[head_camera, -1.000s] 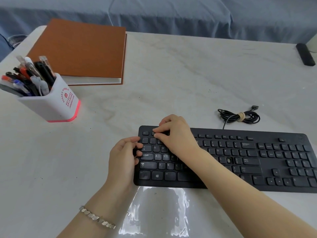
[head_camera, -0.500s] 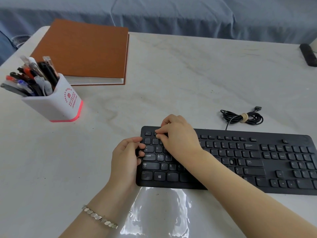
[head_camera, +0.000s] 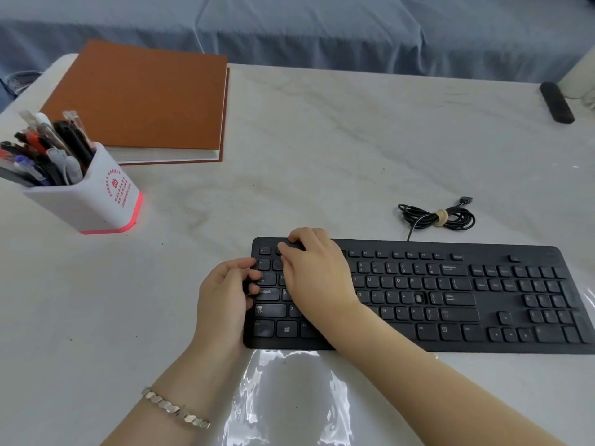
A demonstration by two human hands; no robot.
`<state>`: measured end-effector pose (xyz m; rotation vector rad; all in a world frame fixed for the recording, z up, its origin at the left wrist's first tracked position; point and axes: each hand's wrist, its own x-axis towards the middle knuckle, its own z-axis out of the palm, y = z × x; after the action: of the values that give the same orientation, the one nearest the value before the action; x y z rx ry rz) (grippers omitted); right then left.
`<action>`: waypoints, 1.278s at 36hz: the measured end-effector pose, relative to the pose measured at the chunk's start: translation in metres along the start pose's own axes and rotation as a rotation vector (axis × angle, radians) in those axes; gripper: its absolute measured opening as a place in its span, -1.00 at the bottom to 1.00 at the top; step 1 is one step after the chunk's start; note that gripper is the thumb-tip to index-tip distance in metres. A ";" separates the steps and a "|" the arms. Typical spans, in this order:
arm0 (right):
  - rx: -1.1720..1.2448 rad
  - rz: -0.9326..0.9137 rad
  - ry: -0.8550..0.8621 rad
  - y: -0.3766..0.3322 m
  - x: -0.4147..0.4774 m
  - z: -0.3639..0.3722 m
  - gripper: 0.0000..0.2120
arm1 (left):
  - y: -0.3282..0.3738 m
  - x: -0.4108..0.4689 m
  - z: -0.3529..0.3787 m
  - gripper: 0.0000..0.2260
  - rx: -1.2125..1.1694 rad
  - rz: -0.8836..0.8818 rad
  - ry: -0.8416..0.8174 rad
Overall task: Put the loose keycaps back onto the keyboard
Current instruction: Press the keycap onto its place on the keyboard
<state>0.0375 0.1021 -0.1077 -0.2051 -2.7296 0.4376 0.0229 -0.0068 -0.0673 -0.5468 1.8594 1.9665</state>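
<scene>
**Seating a keycap in the top-left corner of the keyboard**

The black keyboard (head_camera: 483, 347) lies flat on the white marble table (head_camera: 322, 156), near the person and somewhat to the right. Its coiled cable (head_camera: 438, 217) sits just behind it.

The step in hand looks like pressing a keycap home in the function row, just right of the Esc key. The right hand (head_camera: 317, 275) reaches across the letter keys from the lower right, palm down. Its fingers are bent and its fingertips (head_camera: 284, 247) bear on that row. The hand hides whatever is under them, so it cannot be told whether they pinch a keycap or only push on one.

The left hand (head_camera: 222, 294) rests at the keyboard's left end with its fingers curled against the edge, beside the Tab and Caps Lock keys. Something dark shows between the fingers. It may be spare keycaps or only the keyboard's edge; the view does not settle it.

No loose keycap lies in sight on the table. One empty socket (head_camera: 418, 298) shows in the home row, right of the L key, so the task seems unfinished.

The next move likely calls for firm, square downward pressure until the cap sits level with its neighbours. After that, the bare socket needs its cap.
</scene>
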 end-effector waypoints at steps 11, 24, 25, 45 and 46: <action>-0.079 -0.037 0.062 0.003 -0.013 0.007 -0.65 | -0.005 0.004 -0.002 -0.76 0.026 0.041 0.006; -0.087 -0.029 -0.035 0.003 -0.014 0.004 -0.64 | -0.005 0.003 0.002 -0.85 -0.078 0.084 -0.019; -0.079 -0.028 -0.058 0.003 -0.014 0.002 -0.64 | -0.005 0.002 0.003 -0.85 -0.089 0.084 -0.022; 0.543 0.240 -0.319 0.014 -0.049 -0.077 -0.81 | -0.005 -0.036 0.028 -0.69 -0.351 -0.460 -0.408; 0.543 0.243 -0.336 0.015 -0.049 -0.078 -0.82 | -0.006 -0.036 0.029 -0.70 -0.332 -0.467 -0.416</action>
<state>0.1139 0.1280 -0.0597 -0.3409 -2.7775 1.3626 0.0563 0.0218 -0.0520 -0.5508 1.0517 1.8873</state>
